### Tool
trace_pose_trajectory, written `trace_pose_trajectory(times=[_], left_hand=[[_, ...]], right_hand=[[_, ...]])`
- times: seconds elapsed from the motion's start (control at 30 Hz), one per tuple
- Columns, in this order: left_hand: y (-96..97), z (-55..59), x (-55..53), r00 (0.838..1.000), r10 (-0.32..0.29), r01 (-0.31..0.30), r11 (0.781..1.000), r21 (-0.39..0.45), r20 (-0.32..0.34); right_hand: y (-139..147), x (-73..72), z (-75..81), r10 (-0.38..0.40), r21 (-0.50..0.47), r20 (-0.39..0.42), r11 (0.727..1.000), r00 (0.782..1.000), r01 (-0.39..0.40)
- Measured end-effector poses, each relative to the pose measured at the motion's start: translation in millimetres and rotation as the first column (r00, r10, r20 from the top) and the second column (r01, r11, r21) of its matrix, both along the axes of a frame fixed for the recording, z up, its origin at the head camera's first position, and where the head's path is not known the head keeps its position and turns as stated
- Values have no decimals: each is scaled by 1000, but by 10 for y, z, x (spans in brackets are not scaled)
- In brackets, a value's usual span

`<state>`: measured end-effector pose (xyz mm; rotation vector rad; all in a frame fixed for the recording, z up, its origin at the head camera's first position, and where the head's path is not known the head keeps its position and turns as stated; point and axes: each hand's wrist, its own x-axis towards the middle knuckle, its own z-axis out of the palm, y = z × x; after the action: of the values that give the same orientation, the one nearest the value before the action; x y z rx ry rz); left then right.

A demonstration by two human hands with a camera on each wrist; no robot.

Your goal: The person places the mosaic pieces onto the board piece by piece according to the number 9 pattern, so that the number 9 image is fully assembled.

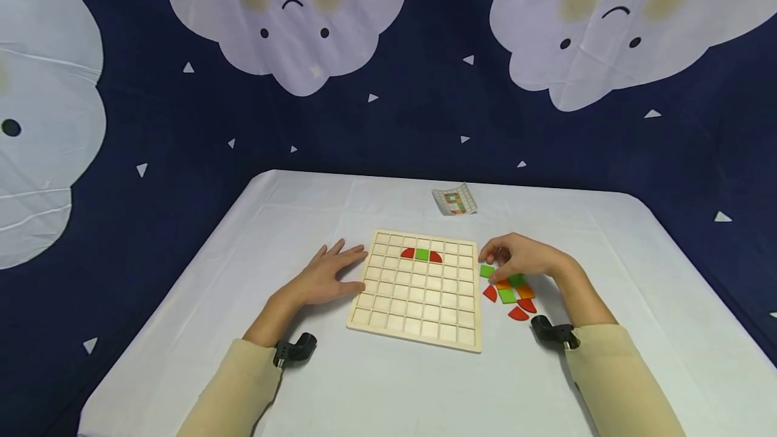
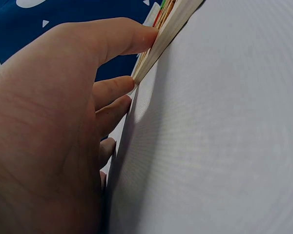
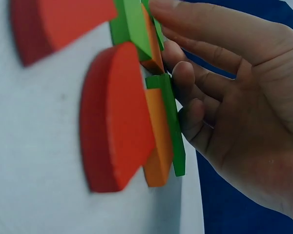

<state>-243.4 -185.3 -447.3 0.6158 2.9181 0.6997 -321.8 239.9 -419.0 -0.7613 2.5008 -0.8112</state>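
A wooden grid board (image 1: 413, 309) lies on the table. In one of its upper rows a green square (image 1: 421, 255) sits between two red quarter-circle pieces. My left hand (image 1: 328, 275) rests at the board's left edge, fingers spread; the left wrist view shows its thumb (image 2: 141, 39) against the board's side. To the right of the board my right hand (image 1: 522, 255) hovers low over loose pieces, fingers loosely bent and thumb down by an orange square (image 1: 504, 284). In the right wrist view the fingers are close beside a dark green square (image 3: 173, 131) and an orange piece (image 3: 158, 141).
Several loose pieces lie right of the board, among them a red quarter circle (image 1: 519, 313) and a green square (image 1: 507, 296). A printed pattern card (image 1: 455, 201) with a bent corner lies beyond the board. White cloth (image 1: 364, 390) covers the table.
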Motion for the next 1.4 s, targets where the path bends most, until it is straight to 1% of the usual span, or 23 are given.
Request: trace_pose_trajectory(times=[0.1,0.37,0.57,0.8,1.0,1.1,1.27,1.4], left_hand=[[10,1,-4,1000,3,-3,1000,-5,4],[13,15,-10,1000,4,-4,1000,-1,3],[6,42,-16,1000,0,0,1000,-5,-2],[-1,62,-30,1000,0,0,1000,-7,-5],[10,74,-23,1000,2,-2,1000,-12,-14],[15,76,-9,1000,5,-6,1000,-19,-11],[20,78,18,1000,12,-12,1000,-1,-4],[26,68,26,1000,6,-6,1000,3,-1]], right_hand=[[10,3,-12,-3,-8,1,1000,1000,3],[-7,7,-26,-40,-23,-17,999,999,40],[-35,9,-1,-49,-16,-42,999,998,48],[-19,-3,37,-76,-14,-40,997,996,76],[-9,0,40,-43,-12,-39,999,998,42],[-14,6,24,-39,-16,-32,999,999,38],[-35,23,7,-24,-28,-38,999,999,23],[-42,38,5,-28,-18,-43,999,999,27]])
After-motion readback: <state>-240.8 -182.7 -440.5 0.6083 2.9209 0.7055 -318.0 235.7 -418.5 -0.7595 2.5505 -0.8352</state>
